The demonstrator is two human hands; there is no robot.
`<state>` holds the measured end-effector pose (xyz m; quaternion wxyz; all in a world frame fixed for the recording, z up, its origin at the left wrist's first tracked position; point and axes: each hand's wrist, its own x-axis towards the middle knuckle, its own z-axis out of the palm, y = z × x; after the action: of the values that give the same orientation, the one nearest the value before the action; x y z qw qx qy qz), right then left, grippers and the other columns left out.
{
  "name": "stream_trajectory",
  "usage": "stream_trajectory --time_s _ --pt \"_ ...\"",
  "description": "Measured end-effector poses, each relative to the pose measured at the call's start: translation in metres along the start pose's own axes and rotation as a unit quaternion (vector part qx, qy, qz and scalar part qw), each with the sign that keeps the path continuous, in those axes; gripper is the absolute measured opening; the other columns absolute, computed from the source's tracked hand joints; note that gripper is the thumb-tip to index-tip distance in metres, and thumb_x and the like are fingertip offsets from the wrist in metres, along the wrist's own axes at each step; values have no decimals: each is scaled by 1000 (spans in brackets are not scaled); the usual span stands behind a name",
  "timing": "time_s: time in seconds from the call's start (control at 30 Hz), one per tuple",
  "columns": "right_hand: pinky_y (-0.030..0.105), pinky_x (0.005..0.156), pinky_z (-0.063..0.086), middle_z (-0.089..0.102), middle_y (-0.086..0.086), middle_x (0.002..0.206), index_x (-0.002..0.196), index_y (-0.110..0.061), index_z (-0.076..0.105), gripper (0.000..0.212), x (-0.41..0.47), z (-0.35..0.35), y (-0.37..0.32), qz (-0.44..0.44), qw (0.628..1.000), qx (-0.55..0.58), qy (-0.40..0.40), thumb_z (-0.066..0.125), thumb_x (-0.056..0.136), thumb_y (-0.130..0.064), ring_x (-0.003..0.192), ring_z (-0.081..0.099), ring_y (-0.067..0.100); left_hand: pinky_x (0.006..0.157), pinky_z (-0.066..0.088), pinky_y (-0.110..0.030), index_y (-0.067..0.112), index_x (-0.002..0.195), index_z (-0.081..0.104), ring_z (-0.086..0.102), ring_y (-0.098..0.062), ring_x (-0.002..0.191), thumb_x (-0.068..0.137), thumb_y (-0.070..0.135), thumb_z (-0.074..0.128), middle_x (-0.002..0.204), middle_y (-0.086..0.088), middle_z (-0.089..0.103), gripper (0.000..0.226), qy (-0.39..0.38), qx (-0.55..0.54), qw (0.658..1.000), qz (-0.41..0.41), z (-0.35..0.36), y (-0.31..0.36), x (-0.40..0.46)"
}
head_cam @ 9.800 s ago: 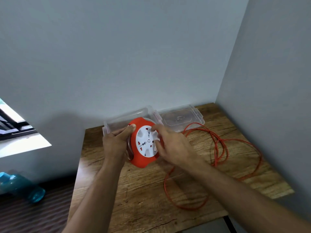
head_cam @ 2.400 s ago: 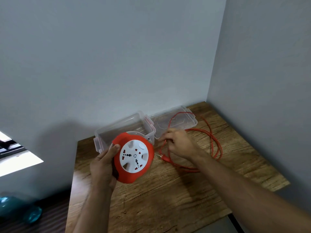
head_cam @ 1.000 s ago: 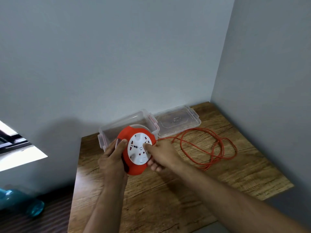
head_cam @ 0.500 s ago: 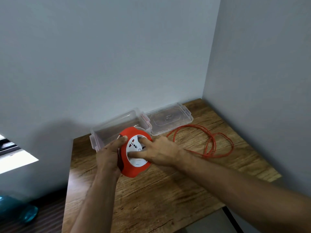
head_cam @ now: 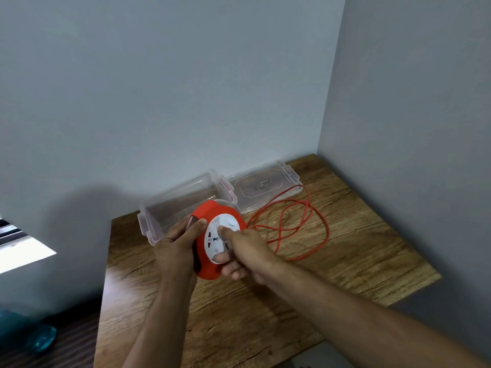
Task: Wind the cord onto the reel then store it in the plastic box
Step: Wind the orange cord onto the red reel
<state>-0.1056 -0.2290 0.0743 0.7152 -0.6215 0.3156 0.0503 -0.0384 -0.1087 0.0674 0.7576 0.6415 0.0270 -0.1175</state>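
Observation:
I hold a round red reel with a white socket face just above the wooden table. My left hand grips its left rim. My right hand lies on the white face, forefinger and thumb pressed on it. The orange cord runs from the reel's right side and lies in loose loops on the table. The clear plastic box stands open right behind the reel, against the wall.
The box's clear lid lies flat to the right of the box, and a cord loop reaches its front edge. Walls close the back and right sides. A blue object lies on the floor at lower left.
My right hand has shifted its fingers round on the white face, and the reel now tilts more. The loose cord loops lie a little differently on the table.

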Motion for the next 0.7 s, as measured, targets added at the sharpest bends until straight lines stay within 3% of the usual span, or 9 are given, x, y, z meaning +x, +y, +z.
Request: stream_trajectory --time_s 0.03,0.07,0.13,0.23,0.3,0.4,0.5,0.6,0.7 --pt "34 54 57 76 7 77 105 -12 65 39 2 -7 1 -67 988 -135 38 57 95 -48 55 67 20 67 64 -37 20 105 79 80 -22 83 83 15 81 89 3 83 23 6 -12 1000 -15 -1 2 1" --pt "37 63 59 75 5 83 105 -15 65 33 3 -16 4 -151 940 -293 89 57 94 -46 64 69 22 61 63 -34 22 102 78 80 -20 75 83 16 81 83 5 83 20 8 -19 999 -26 -2 4 2" --pt "40 73 58 70 5 109 120 -22 56 31 8 -32 6 -328 780 -517 129 55 95 -40 84 70 26 56 61 -31 20 98 77 79 -18 68 81 15 82 80 2 82 19 8 -21 999 -39 -4 9 4" --pt "46 64 61 44 16 141 139 -31 33 50 14 -50 3 -467 588 -660 -16 59 96 -37 92 67 33 65 63 -41 13 99 76 80 -29 73 78 15 83 86 -8 83 22 -10 -16 997 -69 -4 15 4" --pt "42 55 61 34 20 149 142 -38 25 59 17 -54 -1 -485 513 -705 -61 62 96 -34 91 67 35 70 63 -49 9 102 76 79 -37 79 77 15 85 90 -13 82 28 -20 -13 996 -89 -4 17 4" --pt "36 51 56 33 23 152 144 -43 28 60 18 -54 -9 -515 452 -723 -87 62 97 -31 81 69 32 74 63 -53 6 102 77 78 -41 82 75 14 85 93 -18 81 29 -36 1 995 -96 -4 21 3" --pt "40 54 58 28 20 155 149 -49 24 64 18 -55 -19 -504 400 -754 -136 58 99 -27 78 68 33 67 63 -47 11 93 76 77 -39 77 78 14 83 86 -14 82 17 -43 25 993 -110 -5 23 4" --pt "45 65 61 37 16 151 151 -47 26 70 19 -53 -27 -503 362 -774 -130 65 95 -32 95 68 39 67 63 -46 9 95 76 78 -39 79 78 17 84 85 -14 82 21 -47 50 991 -118 -5 22 4" --pt "43 59 60 47 19 140 148 -40 34 63 21 -48 -19 -533 344 -767 -94 66 93 -37 84 70 35 68 62 -45 11 93 75 78 -36 76 79 17 83 82 -11 82 17 -44 52 993 -99 -4 24 3"
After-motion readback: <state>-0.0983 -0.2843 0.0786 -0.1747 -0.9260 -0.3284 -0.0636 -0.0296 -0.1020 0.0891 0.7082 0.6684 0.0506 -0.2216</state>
